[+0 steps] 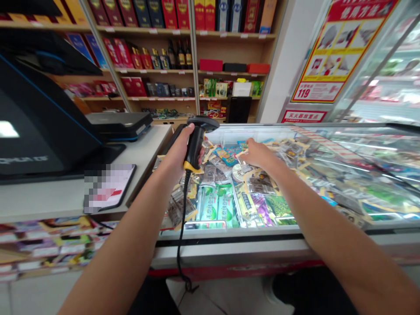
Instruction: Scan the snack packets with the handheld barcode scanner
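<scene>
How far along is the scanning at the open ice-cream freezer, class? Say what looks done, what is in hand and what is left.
Done: the left hand grips the barcode scanner over the open freezer. In hand: the right hand reaches among the packets, its fingers on a wrapped ice cream that is not yet lifted. Left: the scanner points away from that packet, so no scan shows yet.

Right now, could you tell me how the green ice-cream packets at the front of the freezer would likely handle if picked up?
The green packets look like thin, flat plastic wrappers, so probably light, with edges that flex. Their glossy film may be slippery. They lie loosely piled among other packets, so lifting one could shift its neighbours. The right hand reaches further back; the left hand holds the scanner.
</scene>
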Tool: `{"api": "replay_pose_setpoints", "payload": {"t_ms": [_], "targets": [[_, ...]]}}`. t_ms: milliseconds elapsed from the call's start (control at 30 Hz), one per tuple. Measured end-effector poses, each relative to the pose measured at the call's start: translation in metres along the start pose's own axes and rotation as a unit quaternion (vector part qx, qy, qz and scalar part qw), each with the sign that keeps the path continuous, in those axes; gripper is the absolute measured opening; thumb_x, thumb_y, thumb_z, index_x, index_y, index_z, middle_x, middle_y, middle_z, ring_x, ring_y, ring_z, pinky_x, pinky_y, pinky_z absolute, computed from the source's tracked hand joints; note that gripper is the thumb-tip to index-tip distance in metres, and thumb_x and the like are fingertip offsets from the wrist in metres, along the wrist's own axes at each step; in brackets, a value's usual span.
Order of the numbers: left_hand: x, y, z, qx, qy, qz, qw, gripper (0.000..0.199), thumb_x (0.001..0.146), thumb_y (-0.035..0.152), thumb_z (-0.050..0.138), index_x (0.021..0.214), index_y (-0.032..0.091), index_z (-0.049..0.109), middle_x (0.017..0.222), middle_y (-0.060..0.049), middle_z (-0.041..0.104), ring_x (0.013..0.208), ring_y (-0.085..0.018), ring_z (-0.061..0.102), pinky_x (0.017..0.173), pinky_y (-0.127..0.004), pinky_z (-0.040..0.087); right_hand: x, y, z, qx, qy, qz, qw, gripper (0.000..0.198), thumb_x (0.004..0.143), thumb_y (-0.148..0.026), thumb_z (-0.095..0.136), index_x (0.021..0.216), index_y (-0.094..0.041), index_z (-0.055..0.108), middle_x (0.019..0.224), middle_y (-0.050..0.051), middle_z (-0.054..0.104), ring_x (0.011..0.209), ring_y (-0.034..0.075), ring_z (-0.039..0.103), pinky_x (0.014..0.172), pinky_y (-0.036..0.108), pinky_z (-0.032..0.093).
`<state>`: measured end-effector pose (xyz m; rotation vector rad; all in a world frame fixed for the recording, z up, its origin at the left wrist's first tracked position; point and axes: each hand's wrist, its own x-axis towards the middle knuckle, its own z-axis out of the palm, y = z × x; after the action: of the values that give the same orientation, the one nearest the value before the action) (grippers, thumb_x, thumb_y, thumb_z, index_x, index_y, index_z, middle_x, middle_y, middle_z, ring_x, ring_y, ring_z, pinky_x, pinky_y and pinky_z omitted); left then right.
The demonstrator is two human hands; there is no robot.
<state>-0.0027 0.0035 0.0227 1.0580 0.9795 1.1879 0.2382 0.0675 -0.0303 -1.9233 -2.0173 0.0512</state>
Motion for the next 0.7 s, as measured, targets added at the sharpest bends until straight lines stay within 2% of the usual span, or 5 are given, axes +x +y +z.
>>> {"api": "replay_pose_setpoints", "payload": {"t_ms": [133, 367, 500, 600, 700], "targets": [[0.003, 0.006, -0.009, -0.03, 0.031, 0.031, 0.999, 0.051, 0.098, 0.061, 0.039, 0.095, 0.017, 0.064, 0.048, -0.001, 0.056, 0.032, -0.012, 0.047, 0.034, -0.02, 0.037, -0.009, -0.016, 0.009, -0.091, 0.077, -0.069, 0.99, 0.046, 0.089, -0.038, 0.065, 0.122, -0.007, 0.062, 0.126, 0.028, 0.058, 0.127, 0.045, 0.049, 0.1, 0.052, 0.042], [0.004, 0.0, -0.01, -0.056, 0.029, 0.034, 0.997, 0.047, 0.1, 0.056, 0.039, 0.088, 0.018, 0.063, 0.048, 0.0, 0.055, 0.032, -0.012, 0.049, 0.034, -0.02, 0.038, 0.016, -0.079, 0.054, 0.018, 0.037, -0.276, 0.96, 0.05, 0.099, -0.044, 0.053, 0.142, -0.018, 0.054, 0.135, 0.016, 0.061, 0.128, 0.032, 0.053, 0.109, 0.045, 0.039], [0.002, -0.001, -0.009, -0.063, 0.041, 0.03, 0.997, 0.049, 0.1, 0.057, 0.039, 0.089, 0.016, 0.065, 0.048, 0.001, 0.055, 0.032, -0.011, 0.048, 0.035, -0.02, 0.039, 0.026, -0.104, 0.075, 0.016, 0.049, -0.271, 0.961, 0.045, 0.097, -0.04, 0.056, 0.138, -0.019, 0.057, 0.132, 0.017, 0.063, 0.123, 0.034, 0.056, 0.106, 0.046, 0.042], [0.0, 0.0, -0.007, -0.059, 0.042, 0.02, 0.997, 0.05, 0.102, 0.055, 0.036, 0.093, 0.015, 0.066, 0.047, 0.001, 0.054, 0.032, -0.011, 0.048, 0.035, -0.019, 0.039, 0.025, -0.107, 0.078, -0.001, 0.049, -0.247, 0.968, 0.04, 0.093, -0.033, 0.062, 0.128, -0.015, 0.062, 0.124, 0.02, 0.065, 0.116, 0.037, 0.059, 0.101, 0.047, 0.045], [-0.002, 0.0, -0.005, -0.059, 0.04, 0.025, 0.997, 0.05, 0.102, 0.054, 0.036, 0.094, 0.015, 0.066, 0.047, 0.002, 0.054, 0.032, -0.01, 0.047, 0.036, -0.019, 0.038, 0.025, -0.097, 0.072, 0.094, 0.057, -0.23, 0.967, 0.035, 0.088, -0.03, 0.065, 0.12, -0.017, 0.064, 0.119, 0.018, 0.067, 0.116, 0.035, 0.06, 0.102, 0.047, 0.044]]}}
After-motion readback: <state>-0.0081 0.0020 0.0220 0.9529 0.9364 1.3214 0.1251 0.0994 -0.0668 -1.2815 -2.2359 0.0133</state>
